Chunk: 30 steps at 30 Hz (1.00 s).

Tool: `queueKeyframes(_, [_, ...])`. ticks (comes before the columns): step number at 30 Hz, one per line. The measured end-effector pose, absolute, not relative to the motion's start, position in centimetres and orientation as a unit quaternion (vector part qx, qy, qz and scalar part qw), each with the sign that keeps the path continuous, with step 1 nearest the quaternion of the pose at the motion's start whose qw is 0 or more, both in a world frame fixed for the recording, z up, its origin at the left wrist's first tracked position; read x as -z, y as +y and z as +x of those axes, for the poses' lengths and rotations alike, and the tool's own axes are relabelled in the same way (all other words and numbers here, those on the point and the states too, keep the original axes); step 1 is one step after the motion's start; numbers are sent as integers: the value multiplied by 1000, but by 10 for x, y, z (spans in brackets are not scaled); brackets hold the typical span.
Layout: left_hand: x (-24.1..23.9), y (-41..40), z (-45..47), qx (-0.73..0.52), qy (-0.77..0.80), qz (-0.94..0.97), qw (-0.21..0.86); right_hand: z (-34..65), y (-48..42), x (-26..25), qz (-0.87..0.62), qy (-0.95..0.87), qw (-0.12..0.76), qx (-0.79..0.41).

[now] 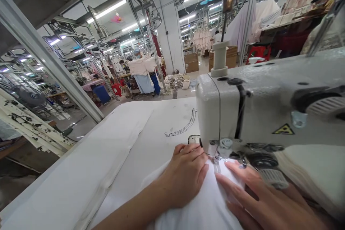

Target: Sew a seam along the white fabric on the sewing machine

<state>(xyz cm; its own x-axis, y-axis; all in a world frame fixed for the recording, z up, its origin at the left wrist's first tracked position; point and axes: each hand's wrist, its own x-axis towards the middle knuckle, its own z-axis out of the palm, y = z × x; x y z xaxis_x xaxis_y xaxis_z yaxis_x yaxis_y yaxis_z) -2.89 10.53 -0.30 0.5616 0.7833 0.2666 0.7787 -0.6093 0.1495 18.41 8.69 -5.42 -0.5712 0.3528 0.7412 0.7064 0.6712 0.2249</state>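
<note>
White fabric (pixel 201 205) lies under the presser foot (pixel 216 161) of a white sewing machine (pixel 258 104), lit brightly around the needle. To the left of the foot, my left hand (pixel 188 170) rests flat on the cloth, fingers stretched forward and thumb toward the needle. My right hand (pixel 250 188) presses on the cloth just right of the foot with its fingers spread. Both hands are open and touch the fabric without gripping it. The needle's tip is too small to make out. A thread spool (pixel 219 57) stands on top of the machine head.
White sheeting (pixel 107 147) covers the table on the left, and a curved black line drawing (pixel 183 127) marks its surface. Pale stacked pieces (pixel 312 165) lie at the right under the machine arm. A metal post (pixel 54 54) slants along the left. Workstations and cardboard boxes (pixel 191 63) stand beyond.
</note>
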Motion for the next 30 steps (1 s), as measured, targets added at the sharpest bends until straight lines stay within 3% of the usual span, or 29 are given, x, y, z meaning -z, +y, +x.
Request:
queueKeyframes(6, [1,106,-28,-141,454,879,30,182,80,41,-338,-857,311,236])
queueKeyframes(13, [1,110,-27,-146,439,886,33,173,73,27,-412,-855,299,99])
queueKeyframes(30, [-1,108,-26,-135,457,879,24,176,75,30,-394,-848,341,100])
